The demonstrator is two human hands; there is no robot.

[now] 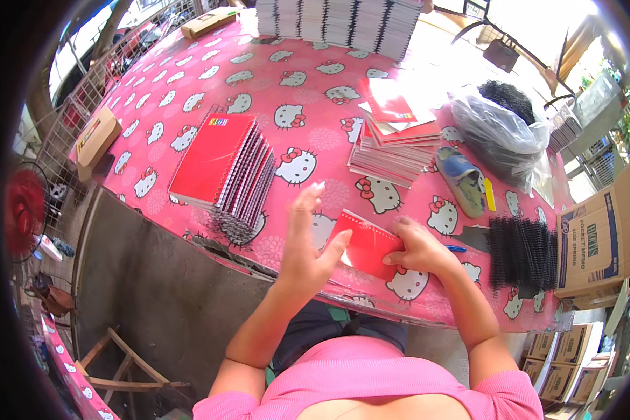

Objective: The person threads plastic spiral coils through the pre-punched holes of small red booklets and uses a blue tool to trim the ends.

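Note:
A small red notebook (367,245) lies near the table's front edge, a row of holes along its top edge. My right hand (423,248) grips its right side, thumb on the cover. At its left edge, my left hand (306,245) is raised with fingers apart and holds nothing; its fingertips are slightly blurred. To the left stands a stack of red spiral-bound notebooks (224,164). Beyond the notebook in hand, a loose pile of red-covered pads (392,150) shows no coils. Black plastic spiral coils (521,252) lie in a heap to the right.
The table has a pink cartoon-cat cover (287,77). A blue pen (456,248), a patterned shoe-shaped object (460,180), a yellow strip (490,194) and a plastic bag of black coils (500,136) lie right. An open carton (595,238) stands there; tall notebook stacks (336,24) stand far back.

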